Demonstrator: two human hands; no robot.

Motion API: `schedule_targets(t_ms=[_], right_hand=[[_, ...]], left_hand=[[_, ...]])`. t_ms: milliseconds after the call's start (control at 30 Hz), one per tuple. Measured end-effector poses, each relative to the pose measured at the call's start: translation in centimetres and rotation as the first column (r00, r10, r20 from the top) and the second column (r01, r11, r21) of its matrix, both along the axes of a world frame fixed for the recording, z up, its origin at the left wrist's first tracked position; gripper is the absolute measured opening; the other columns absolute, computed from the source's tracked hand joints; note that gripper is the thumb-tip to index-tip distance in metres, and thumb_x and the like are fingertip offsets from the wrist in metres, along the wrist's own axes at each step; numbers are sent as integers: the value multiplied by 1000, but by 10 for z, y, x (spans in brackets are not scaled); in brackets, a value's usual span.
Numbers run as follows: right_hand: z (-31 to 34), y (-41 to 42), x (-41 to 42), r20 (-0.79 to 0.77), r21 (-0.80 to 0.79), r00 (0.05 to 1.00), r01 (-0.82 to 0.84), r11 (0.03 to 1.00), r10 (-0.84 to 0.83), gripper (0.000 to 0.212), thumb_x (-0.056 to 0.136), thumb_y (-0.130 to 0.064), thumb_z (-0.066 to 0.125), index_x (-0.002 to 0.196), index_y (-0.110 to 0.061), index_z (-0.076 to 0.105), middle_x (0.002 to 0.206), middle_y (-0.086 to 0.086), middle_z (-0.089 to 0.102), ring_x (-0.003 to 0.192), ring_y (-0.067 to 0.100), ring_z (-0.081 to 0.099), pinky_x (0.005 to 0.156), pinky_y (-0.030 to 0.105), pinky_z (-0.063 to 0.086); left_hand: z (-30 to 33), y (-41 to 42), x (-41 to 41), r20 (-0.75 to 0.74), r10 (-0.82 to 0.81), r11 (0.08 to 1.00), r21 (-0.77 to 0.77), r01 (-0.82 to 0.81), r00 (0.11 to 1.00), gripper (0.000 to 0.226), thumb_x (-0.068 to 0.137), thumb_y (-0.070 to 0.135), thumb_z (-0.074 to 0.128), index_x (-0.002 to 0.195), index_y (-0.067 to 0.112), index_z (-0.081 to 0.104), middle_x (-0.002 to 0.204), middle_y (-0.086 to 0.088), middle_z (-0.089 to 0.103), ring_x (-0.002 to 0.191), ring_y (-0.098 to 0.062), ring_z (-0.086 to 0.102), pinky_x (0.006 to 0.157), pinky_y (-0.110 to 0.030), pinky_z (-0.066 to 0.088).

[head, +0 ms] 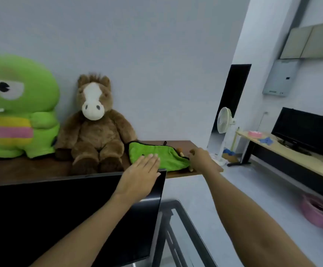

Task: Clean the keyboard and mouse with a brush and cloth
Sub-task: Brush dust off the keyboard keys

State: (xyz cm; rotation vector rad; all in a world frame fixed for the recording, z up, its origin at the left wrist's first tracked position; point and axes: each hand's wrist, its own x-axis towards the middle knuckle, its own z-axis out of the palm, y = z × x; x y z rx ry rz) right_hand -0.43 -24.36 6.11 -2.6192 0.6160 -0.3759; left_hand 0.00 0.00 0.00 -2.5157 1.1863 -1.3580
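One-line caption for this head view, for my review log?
Left hand lies flat on the green cloth on a brown shelf beside a plush horse; right hand curls at the cloth's edge.

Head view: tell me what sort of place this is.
Probably a home room or small office with computers. A dark monitor stands in front, two plush toys sit on a wooden shelf, and a second monitor stands on a side desk.
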Motion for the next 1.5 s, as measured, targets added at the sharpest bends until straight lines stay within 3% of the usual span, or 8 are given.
schedule_targets(t_ms=[167, 333, 467, 667, 800, 967, 1267, 1500], right_hand=[[-13, -12, 28, -21, 24, 1000, -7, 1000, 8, 49, 91, -47, 50, 55, -14, 47, 49, 4, 57, 56, 22, 59, 48, 27, 35], [-26, -21, 47, 28, 9, 999, 29, 1000, -30, 56, 85, -60, 53, 57, -13, 38, 57, 6, 45, 61, 29, 54, 46, 28, 30], [-14, -11, 36, 137, 46, 986, 93, 995, -98, 33, 89, -36, 55, 77, -5, 57, 72, 9, 56, 77, 31, 61, 57, 30, 36], [-5, 28, 0, 400, 128, 914, 25, 991, -75, 18, 92, -27, 49, 100, -10, 52, 86, 6, 61, 77, 28, 55, 62, 34, 39], [-11, 70, -41, 545, 114, 838, -75, 991, 1, 13, 93, -23, 53, 98, -11, 53, 79, 1, 63, 74, 25, 60, 63, 36, 45], [-26, 138, -96, 639, 87, 763, -199, 976, 99, 12, 91, -22, 59, 100, -16, 54, 66, -13, 54, 58, 6, 53, 55, 25, 38], [-127, 305, -166, 444, 270, 771, -600, 753, 456, 9, 91, -22, 62, 99, -25, 61, 70, -4, 63, 62, 13, 57, 49, 21, 43], [-266, 416, -171, 45, 450, 855, -479, 754, 517, 12, 91, -19, 60, 98, -27, 64, 60, -2, 60, 50, 8, 53, 46, 14, 37]], left_hand=[[-3, -4, 2, 61, -28, 996, -88, 33, 998, 44, 98, 31, 39, 126, 5, 60, 130, -11, 60, 119, -24, 57, 104, -38, 41], [-5, -5, 0, 82, 1, 996, -89, 6, 997, 43, 99, 31, 38, 127, 6, 59, 130, -9, 60, 121, -22, 56, 105, -37, 40], [-4, -5, 0, 74, 0, 996, -93, 7, 997, 40, 98, 30, 42, 122, 6, 62, 126, -8, 63, 118, -22, 58, 106, -36, 37], [3, -5, -10, -10, -1, 993, -117, -1, 1000, 31, 100, 30, 39, 98, 13, 64, 90, -5, 65, 89, -26, 62, 95, -36, 43], [-4, 6, -20, -23, -15, 992, -128, 12, 1000, 40, 103, 27, 33, 123, 6, 60, 126, -9, 62, 126, -24, 52, 110, -43, 32], [-17, 60, -50, -110, -22, 978, -211, -2, 994, 43, 103, 27, 36, 134, 4, 51, 142, -11, 49, 136, -24, 41, 113, -45, 28], [-109, 263, -114, -415, 91, 938, -269, -217, 905, 39, 100, 25, 43, 130, 3, 56, 138, -11, 52, 136, -22, 40, 118, -43, 19], [-208, 415, -152, -676, 257, 893, -106, -436, 691, 49, 103, 30, 24, 135, 3, 49, 140, -10, 51, 136, -21, 39, 119, -37, 14]])
